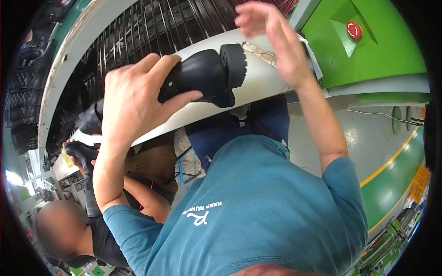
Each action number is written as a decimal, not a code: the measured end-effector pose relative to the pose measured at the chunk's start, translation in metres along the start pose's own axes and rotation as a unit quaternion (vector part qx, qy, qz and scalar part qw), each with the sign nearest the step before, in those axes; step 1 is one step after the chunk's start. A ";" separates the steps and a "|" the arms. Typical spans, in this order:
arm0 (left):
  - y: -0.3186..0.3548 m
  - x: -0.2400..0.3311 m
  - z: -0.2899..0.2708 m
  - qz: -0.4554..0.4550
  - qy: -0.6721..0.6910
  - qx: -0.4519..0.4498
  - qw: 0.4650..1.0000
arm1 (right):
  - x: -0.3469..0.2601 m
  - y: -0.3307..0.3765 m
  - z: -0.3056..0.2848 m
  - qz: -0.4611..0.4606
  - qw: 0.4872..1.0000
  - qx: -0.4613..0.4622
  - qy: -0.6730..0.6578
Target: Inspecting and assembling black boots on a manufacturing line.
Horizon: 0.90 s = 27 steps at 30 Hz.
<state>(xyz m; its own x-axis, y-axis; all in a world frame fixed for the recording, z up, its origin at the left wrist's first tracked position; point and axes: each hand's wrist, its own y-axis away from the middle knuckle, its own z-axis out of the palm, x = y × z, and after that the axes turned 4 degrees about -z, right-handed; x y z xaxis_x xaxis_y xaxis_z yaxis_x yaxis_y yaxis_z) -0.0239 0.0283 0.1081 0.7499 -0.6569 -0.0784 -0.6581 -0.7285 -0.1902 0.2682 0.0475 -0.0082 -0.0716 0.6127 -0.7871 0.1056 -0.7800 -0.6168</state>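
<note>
Black boot sits in the left hand, up above the white curved rim of a big rack full of dark boots. The fingers wrap around the boot's leg part, and the bumpy sole points to the right. The right hand is open and flat, holding nothing — it hangs in the air just beside the sole. A good hold here means a tight squeeze low on the boot, so it does not tip. Another person holds a second boot lower down — best to stay apart from them.
</note>
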 end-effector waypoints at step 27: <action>-0.044 0.013 0.007 0.064 0.042 -0.072 0.994 | 0.038 0.048 0.062 0.026 0.991 0.133 -0.022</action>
<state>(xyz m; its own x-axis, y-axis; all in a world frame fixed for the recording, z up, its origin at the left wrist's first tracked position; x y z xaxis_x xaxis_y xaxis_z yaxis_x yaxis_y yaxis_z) 0.0148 0.0530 0.1088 0.6549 -0.7556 -0.0104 -0.7553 -0.6541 -0.0407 0.2087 0.0249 -0.0683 -0.1168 0.5694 -0.8137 -0.1542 -0.8198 -0.5516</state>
